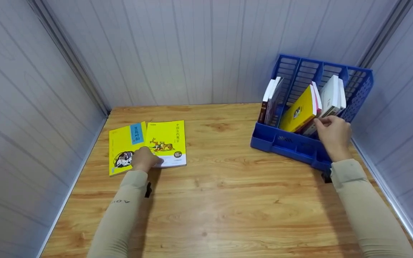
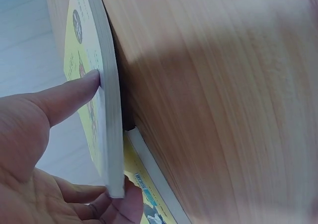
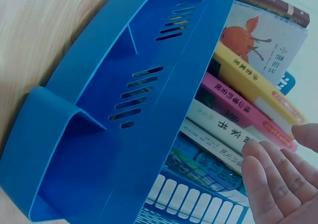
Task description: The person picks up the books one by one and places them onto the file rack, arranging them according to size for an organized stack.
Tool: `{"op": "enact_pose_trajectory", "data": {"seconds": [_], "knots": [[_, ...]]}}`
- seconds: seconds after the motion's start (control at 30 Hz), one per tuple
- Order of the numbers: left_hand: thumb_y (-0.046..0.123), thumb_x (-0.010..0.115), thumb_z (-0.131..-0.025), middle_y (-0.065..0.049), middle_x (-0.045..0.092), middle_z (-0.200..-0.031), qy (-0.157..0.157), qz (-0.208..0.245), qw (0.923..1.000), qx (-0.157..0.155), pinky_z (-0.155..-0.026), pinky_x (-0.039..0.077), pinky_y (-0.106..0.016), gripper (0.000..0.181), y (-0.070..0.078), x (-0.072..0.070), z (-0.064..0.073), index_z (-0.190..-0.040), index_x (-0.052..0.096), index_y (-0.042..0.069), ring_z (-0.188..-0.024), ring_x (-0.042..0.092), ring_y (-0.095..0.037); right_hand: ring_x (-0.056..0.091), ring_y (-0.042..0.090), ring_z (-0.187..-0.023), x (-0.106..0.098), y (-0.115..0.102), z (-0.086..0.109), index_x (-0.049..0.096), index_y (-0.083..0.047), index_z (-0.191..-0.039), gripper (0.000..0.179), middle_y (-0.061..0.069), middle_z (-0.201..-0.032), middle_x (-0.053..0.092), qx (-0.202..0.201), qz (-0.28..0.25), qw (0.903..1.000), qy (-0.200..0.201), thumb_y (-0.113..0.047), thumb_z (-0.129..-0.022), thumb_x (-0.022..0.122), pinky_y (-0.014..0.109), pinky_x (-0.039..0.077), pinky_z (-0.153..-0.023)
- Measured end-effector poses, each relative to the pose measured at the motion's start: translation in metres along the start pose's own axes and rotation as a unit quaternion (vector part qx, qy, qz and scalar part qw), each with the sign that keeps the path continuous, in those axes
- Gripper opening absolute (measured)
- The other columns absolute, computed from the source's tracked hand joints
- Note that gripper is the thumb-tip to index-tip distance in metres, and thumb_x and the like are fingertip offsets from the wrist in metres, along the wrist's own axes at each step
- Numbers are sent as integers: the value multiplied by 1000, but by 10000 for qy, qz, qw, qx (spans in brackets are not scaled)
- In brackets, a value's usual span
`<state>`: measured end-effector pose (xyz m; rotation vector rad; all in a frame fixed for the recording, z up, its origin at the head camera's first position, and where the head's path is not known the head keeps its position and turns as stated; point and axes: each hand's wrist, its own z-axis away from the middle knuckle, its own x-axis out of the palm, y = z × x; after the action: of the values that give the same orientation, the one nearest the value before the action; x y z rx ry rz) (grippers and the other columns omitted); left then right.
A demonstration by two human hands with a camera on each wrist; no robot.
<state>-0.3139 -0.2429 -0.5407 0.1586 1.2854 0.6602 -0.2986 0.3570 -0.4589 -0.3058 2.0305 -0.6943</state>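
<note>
My left hand (image 1: 145, 158) grips a yellow book with a tiger picture (image 1: 166, 138) at its near left corner. Its thumb presses the pale band of the cover, and the other fingers curl under the edge (image 2: 114, 134). Beside it lies another yellow book with a blue title panel (image 1: 120, 138), partly covered by the hand. My right hand (image 1: 335, 134) is at the books in a blue rack (image 1: 289, 148), fingers extended and parted from the thumb. The thumb tip is by the ends of a leaning yellow book (image 1: 301, 109) and a pink book (image 3: 238, 107); the fingertips are beside a white book (image 3: 218, 119).
Dark-spined and pale books (image 1: 268, 102) stand in the rack's left section, and white books (image 1: 332, 95) lean farther right. The rack's low front tray faces me. Panelled walls (image 1: 192, 53) border the wooden table (image 1: 210, 200) at the back and both sides.
</note>
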Motion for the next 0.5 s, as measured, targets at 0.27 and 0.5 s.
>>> {"op": "enact_pose_trajectory", "data": {"seconds": [0.27, 0.5], "knots": [[26, 85, -93, -24, 69, -129, -118, 466, 9988, -93, -104, 53, -47, 62, 0, -6, 1, -138, 65, -12, -107, 58, -32, 57, 10, -69, -4, -12, 11, 81, 1, -110, 41, 23, -98, 80, -150, -180, 9997, -2, -38, -106, 70, 24, 42, -64], [18, 86, -93, -22, 67, -133, -415, 1260, 9911, -123, -111, 50, -46, 64, 2, -9, 0, -144, 60, -10, -112, 56, -31, 54, 1, -66, -6, -26, 19, 81, 0, -110, 36, 21, -96, 81, -394, -430, 9983, -61, -35, -105, 72, 15, 39, -57]]}}
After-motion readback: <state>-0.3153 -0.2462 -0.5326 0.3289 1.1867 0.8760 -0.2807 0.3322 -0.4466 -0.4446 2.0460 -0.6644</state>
